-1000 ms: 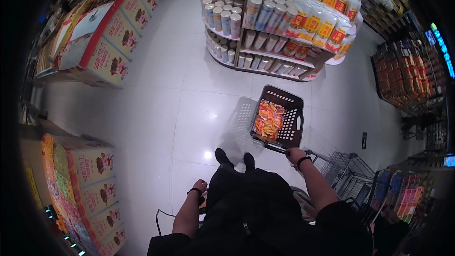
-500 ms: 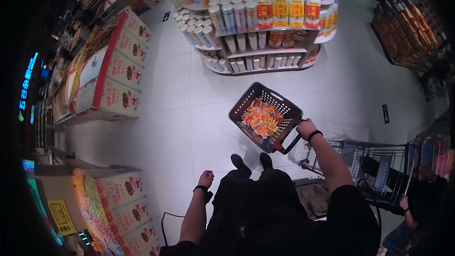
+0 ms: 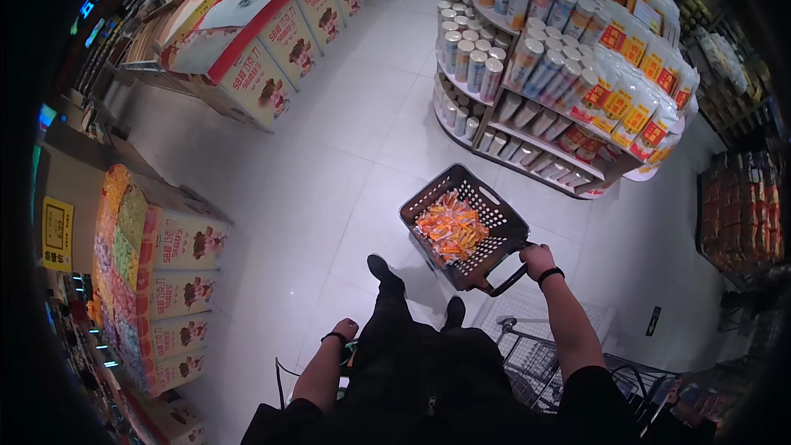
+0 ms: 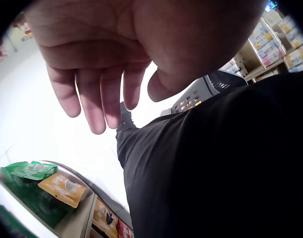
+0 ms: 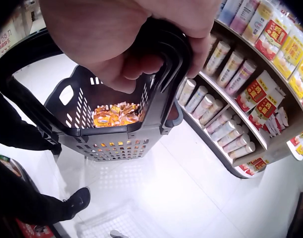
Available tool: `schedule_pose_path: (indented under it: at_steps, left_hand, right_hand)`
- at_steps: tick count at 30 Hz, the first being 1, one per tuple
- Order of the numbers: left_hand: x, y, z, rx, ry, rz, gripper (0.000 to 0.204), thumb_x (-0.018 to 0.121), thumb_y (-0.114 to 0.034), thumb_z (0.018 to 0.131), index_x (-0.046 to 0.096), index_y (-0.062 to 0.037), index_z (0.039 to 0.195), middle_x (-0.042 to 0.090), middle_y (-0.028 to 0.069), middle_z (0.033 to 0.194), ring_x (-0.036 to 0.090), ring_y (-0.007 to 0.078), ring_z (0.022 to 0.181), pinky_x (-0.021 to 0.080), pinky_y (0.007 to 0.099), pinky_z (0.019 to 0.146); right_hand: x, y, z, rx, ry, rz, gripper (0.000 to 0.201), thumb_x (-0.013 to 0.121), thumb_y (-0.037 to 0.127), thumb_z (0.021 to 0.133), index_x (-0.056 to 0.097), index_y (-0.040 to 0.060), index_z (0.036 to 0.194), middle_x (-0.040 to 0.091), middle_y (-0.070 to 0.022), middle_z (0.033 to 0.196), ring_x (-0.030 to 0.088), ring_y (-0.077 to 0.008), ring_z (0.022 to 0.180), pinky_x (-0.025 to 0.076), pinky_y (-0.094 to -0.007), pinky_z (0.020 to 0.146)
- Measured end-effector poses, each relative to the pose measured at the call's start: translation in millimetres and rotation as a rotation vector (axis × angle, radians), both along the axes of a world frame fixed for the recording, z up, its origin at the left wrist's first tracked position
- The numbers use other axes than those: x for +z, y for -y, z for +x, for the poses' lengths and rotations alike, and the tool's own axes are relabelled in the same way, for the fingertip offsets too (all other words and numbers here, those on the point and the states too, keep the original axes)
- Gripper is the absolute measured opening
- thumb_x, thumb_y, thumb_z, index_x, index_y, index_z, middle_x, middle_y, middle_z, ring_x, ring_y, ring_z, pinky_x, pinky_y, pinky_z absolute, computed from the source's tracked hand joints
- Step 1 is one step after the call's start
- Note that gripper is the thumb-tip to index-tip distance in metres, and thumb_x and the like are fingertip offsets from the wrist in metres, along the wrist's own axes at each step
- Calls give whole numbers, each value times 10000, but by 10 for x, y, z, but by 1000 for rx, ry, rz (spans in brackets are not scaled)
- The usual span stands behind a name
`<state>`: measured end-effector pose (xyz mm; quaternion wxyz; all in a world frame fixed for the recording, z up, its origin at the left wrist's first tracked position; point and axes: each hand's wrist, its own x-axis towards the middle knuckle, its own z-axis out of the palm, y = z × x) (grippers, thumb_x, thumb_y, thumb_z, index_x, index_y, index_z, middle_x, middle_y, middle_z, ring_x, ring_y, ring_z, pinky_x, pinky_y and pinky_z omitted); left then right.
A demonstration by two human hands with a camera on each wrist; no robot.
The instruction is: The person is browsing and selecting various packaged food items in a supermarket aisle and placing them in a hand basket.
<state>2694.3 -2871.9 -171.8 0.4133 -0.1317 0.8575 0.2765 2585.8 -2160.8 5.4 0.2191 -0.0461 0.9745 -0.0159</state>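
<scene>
The right hand (image 3: 539,259) grips the black handle of a dark basket (image 3: 493,268) in the head view, with the basket hanging in front of the legs. Orange-wrapped packets (image 3: 451,227) lie inside it. From the right wrist view, the fingers of the right hand (image 5: 126,39) curl round the handle (image 5: 27,52), and the packets (image 5: 115,115) show below. At the person's side hangs the left hand (image 3: 345,330), holding nothing. Its fingers are loosely bent and a little apart in the left wrist view, the hand (image 4: 116,54) near the dark trouser leg (image 4: 191,163).
A shelf unit (image 3: 540,166) of canisters and bags stands ahead right. Promotional boxes (image 3: 264,82) stand at the upper left, and a bin of colourful sweets (image 3: 124,255) at the left. A wire cart (image 3: 535,358) is beside the right leg. Packaged snacks (image 4: 62,188) sit low by the left hand.
The head view has turned, shifting the shelf unit rightward. One foot now stands ahead of the other. The wire cart sits closer to the legs in view. The right hand still grips the basket.
</scene>
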Motion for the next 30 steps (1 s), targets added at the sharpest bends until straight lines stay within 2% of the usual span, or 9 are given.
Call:
schedule_pose_path:
  at_steps: [2,5,8,14,17,21,24,27,30]
  left_hand:
    - [-77,167,-143,50,8,7,348,636,-295,967,714,-8,1147,789,136,980,757,223,833,611,391,815]
    - [227,304,-647,240,85,44,414,613,-345,982,727,-23,1216,763,218,1211,719,362,1171,559,447,1032]
    - [381,592,-1070,426,-6,157,377,599,-325,1000,724,-20,1185,781,201,1129,743,335,1100,575,433,981]
    - [329,1300,-1816,493,-127,58,327,599,-303,1000,723,-29,1130,777,158,1046,748,267,957,588,392,883]
    - [394,1471,-2238,546,-110,215,334,613,-306,1020,702,-26,1177,772,143,1032,742,247,916,589,382,846]
    - [1114,1340,-3066,433,-105,273,370,585,-270,1092,623,9,1331,761,137,1089,741,211,934,601,366,863]
    - [1166,1311,-3835,253,-188,299,391,587,-291,1096,625,-9,1363,749,144,1162,724,213,1044,577,368,935]
    - [1848,957,-5039,145,-161,342,431,583,-338,1097,618,-33,1399,727,150,1235,700,248,1137,551,391,1012]
    - [1993,600,-6210,8,-271,466,433,620,-296,1063,596,-24,1399,728,169,1208,697,280,1152,550,402,1018]
  right_hand:
    - [21,274,-344,-15,4,-12,158,681,15,829,728,157,880,754,-53,979,712,-272,1089,513,-488,952]
    - [-54,759,-819,-9,-41,-35,164,698,18,827,742,160,894,753,-45,979,707,-279,1079,511,-484,957]
    - [-49,1340,-1284,-43,-41,-54,172,698,15,832,754,160,906,755,-49,988,706,-283,1080,509,-485,958]
    - [140,2403,-2551,-150,2,-73,178,643,38,858,763,158,914,760,-87,1008,715,-323,1061,515,-509,944]
    - [109,2726,-3207,-162,-6,-49,199,615,36,852,761,159,907,765,-95,993,722,-331,1050,507,-526,964]
    - [78,3054,-3964,-190,-23,-61,203,614,37,844,763,163,898,765,-113,973,720,-343,1051,491,-569,974]
    - [84,3356,-4481,-212,-39,-62,203,610,44,851,769,164,887,765,-113,961,721,-351,1039,489,-577,976]
    - [38,3538,-5071,-250,-68,-91,209,607,58,864,776,179,879,767,-99,993,722,-331,1056,487,-586,962]
    - [56,3864,-5621,-281,-87,-108,197,608,82,886,777,179,915,768,-89,995,724,-315,1054,486,-585,935]
